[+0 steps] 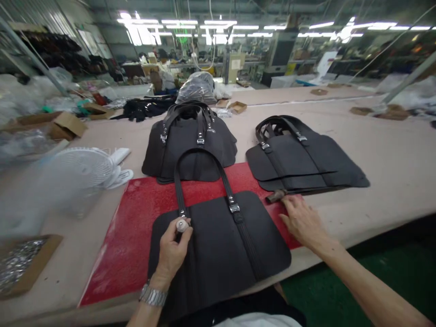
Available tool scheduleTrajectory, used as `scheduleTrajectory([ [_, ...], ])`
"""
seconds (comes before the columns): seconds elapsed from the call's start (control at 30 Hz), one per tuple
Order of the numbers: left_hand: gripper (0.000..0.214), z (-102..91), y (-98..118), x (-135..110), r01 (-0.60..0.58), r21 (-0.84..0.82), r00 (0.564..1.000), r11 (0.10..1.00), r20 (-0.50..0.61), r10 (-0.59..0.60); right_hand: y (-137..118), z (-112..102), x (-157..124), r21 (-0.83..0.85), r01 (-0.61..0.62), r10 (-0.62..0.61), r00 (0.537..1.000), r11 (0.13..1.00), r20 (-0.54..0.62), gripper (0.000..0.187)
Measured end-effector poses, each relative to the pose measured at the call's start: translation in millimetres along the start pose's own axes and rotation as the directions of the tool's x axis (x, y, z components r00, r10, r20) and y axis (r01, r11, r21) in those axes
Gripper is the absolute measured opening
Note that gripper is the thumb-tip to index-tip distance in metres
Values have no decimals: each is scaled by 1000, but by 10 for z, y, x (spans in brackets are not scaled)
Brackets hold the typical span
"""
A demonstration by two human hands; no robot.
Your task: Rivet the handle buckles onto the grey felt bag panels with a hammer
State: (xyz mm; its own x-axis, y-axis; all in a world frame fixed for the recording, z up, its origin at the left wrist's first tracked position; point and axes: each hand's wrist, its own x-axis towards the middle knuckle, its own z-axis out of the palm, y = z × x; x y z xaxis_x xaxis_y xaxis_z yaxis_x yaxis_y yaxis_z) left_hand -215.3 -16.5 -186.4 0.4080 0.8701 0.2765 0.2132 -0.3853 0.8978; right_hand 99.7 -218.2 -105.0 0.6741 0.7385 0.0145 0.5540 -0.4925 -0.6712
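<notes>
A dark bag panel with a looped strap handle and metal buckles lies on a red mat in front of me. My left hand is closed around a small round-headed metal tool, holding it upright over the left strap buckle. My right hand rests near the panel's right edge, fingers reaching to a dark wooden handle lying on the mat; the grip is not closed around it.
A stack of finished panels lies beyond the mat, another stack at right. A white fan sits at left, a cardboard box of metal parts at lower left. Boxes and plastic bags crowd the far table.
</notes>
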Motion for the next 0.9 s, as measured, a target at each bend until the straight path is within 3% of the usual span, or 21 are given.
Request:
scheduleTrajectory([
  [0.1, 32, 97, 122, 0, 57, -26, 995, 998, -79, -59, -329, 602, 22, -45, 200, -198, 979, 979, 36, 37],
  [0.2, 32, 213, 173, 46, 113, -18, 981, 993, -159, -115, -765, 1343, -111, -79, 492, -472, 862, 867, 183, 58],
  [0.3, 28, 235, 261, 143, 158, 31, 968, 987, -201, -149, -1058, 1858, -264, -40, 618, -586, 763, 785, 274, 72],
  [0.33, 24, 206, 348, 184, 162, 27, 976, 986, -152, -156, -1096, 1952, -294, -41, 634, -598, 748, 773, 288, 72],
  [0.4, 17, 92, 653, 286, 153, -26, 984, 988, 95, -150, -1103, 2044, -310, -51, 644, -602, 739, 764, 303, 68],
  [0.47, 14, -62, 1094, 424, 144, -139, 916, 980, 394, -79, -1072, 2058, -292, -55, 644, -599, 736, 763, 314, 63],
  [0.5, 16, -138, 1321, 511, 145, -207, 883, 967, 468, -32, -1060, 2052, -281, -59, 650, -603, 732, 758, 317, 63],
  [0.57, 18, -250, 1659, 711, 50, -256, 934, 965, 354, 45, -1053, 2028, -271, -69, 660, -612, 727, 748, 311, 65],
  [0.6, 19, -276, 1723, 813, -27, -155, 968, 988, 244, 65, -1053, 2006, -270, -69, 660, -614, 728, 748, 307, 65],
  [0.67, 22, -265, 1586, 988, -96, 222, 993, 970, 94, 77, -1036, 1929, -256, -77, 636, -596, 754, 768, 276, 62],
  [0.77, 41, -153, 891, 1078, 32, 707, 988, 707, 85, -129, -913, 1700, -126, -197, 502, -482, 865, 842, 141, 52],
  [0.83, 51, -72, 404, 1022, 121, 805, 954, 580, 67, -291, -777, 1512, 57, -326, 348, -354, 934, 879, 42, 51],
  [0.9, 46, -15, 124, 936, 196, 793, 925, 576, 45, -378, -654, 1359, 276, -381, 220, -223, 974, 898, 38, 50],
])
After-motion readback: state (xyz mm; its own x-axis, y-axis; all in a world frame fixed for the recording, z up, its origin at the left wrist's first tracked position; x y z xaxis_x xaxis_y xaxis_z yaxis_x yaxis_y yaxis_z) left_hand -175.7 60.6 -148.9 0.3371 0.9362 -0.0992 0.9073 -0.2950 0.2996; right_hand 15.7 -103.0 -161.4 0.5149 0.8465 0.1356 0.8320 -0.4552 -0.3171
